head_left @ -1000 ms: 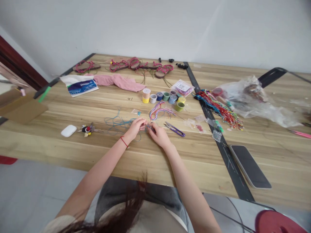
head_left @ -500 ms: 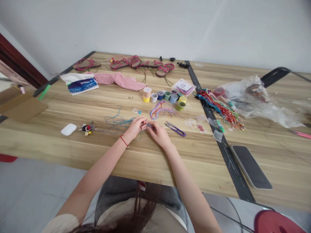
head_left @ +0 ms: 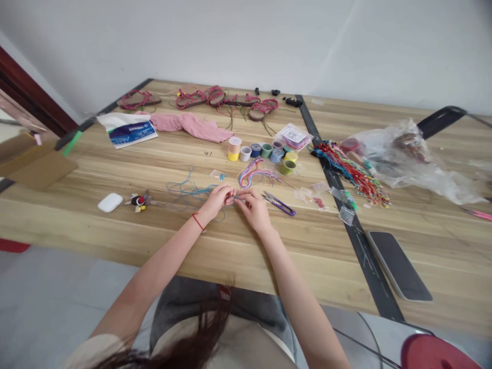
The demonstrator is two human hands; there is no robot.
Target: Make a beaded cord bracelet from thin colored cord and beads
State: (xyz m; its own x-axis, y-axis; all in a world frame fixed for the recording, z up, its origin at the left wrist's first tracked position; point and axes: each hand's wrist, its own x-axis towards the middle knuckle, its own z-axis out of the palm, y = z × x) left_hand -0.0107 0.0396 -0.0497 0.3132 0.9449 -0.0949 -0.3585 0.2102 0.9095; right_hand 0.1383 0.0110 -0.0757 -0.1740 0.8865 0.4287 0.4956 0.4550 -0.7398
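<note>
**Obs.: narrow two-hand pinch on blue cord (head_left: 235,197)**

Left hand (head_left: 217,201) and right hand (head_left: 251,209) meet at the fingertips, narrowly gripping the cord (held portion too small to read) over the wooden table (head_left: 115,230). Purple-handled thread snips (head_left: 279,204) lie just beside the right hand.

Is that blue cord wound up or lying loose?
Loose: the blue cord lies in open, untidy loops on the table, with one end running to the left hand.
</note>
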